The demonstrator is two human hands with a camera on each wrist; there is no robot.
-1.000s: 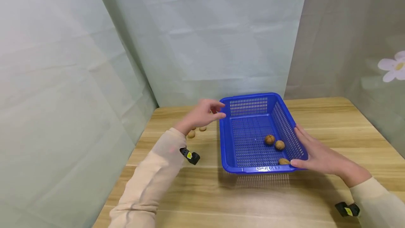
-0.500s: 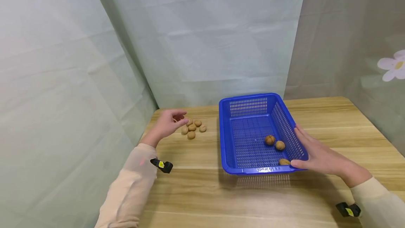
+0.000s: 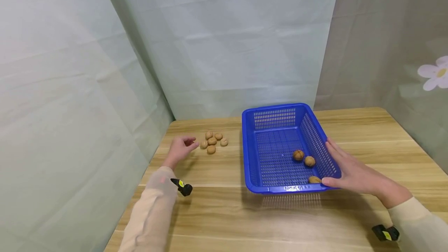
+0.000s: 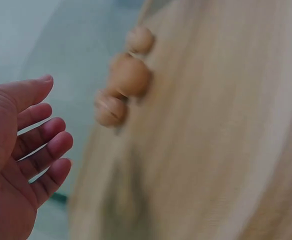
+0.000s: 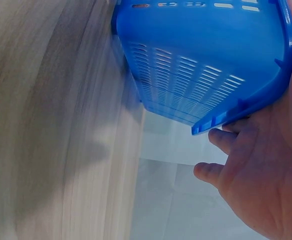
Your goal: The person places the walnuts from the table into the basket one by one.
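Note:
My left hand [image 3: 179,150] hovers low over the table's left part, fingers relaxed and holding nothing. Just right of it lies a loose group of several walnuts [image 3: 212,141]. In the left wrist view the walnuts [image 4: 131,77] look blurred, apart from the fingertips. A blue plastic basket [image 3: 247,154] with slotted walls stands to the right of this group. Inside it, toward the front right, are three walnuts [image 3: 309,161]. My right hand [image 3: 357,172] grips the basket's front right corner, thumb at the front rim and fingers along the right side. The right wrist view shows the slotted outer wall [image 5: 186,75].
The wooden table [image 3: 217,213] carries the basket and the nuts. Pale cloth curtains [image 3: 224,42] hang behind and to the left of it. Black wrist cameras [image 3: 182,187] are strapped to both sleeves.
My left hand has moved left from beside the basket's left rim, past the walnuts, and then lower. More walnuts are uncovered. The right hand and basket have stayed put.

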